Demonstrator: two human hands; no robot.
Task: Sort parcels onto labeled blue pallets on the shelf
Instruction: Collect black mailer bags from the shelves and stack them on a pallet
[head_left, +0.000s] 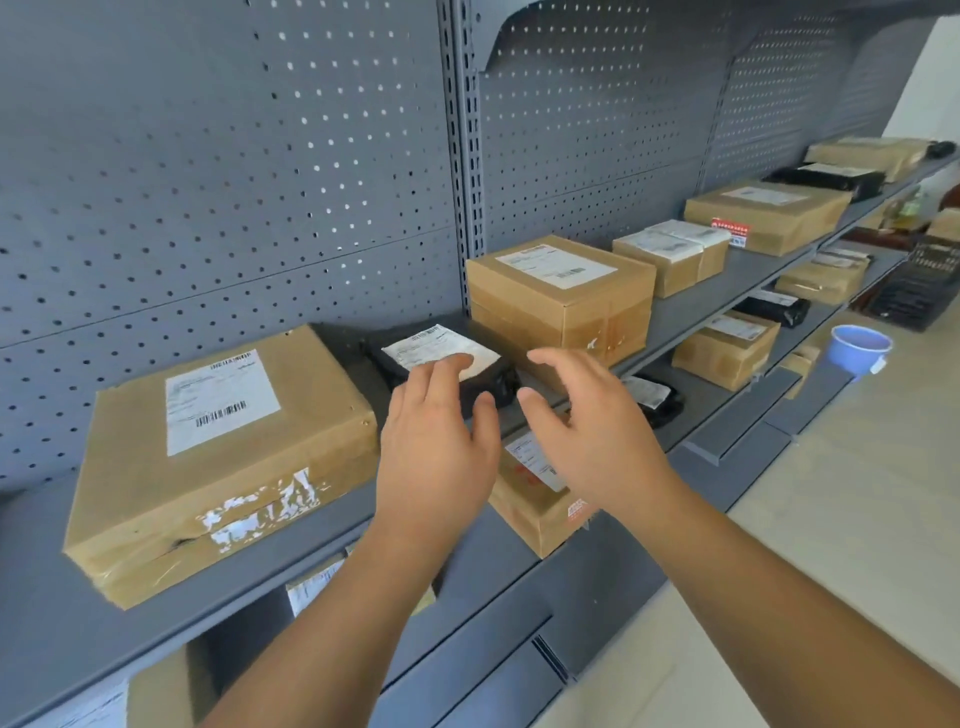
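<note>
Both hands are hanging open over the grey shelf (322, 525), gripping nothing. The left hand (434, 447) is spreading its fingers (441, 371) over the near edge of the black parcel (441, 358), seemingly touching its white label, though contact is hard to confirm. The right hand (587, 431) is hovering just beside the parcel at its 3 o'clock, palm turned inward, clear of it.

The black parcel is lying flat on the shelf between two cartons: the large taped carton (218, 457) at its 9 o'clock and the labelled brown box (561, 296) at its 2 o'clock, both close. That gap is looking tight, so a lift would probably need to go upward and toward the person.

As for progress, many parcels are sitting along this shelf and the lower ones, stretching away toward 2 o'clock, but no blue pallets are showing anywhere here, so how much is sorted cannot be told. A blue bucket (860, 349) is standing on the floor at 3 o'clock, well apart.
</note>
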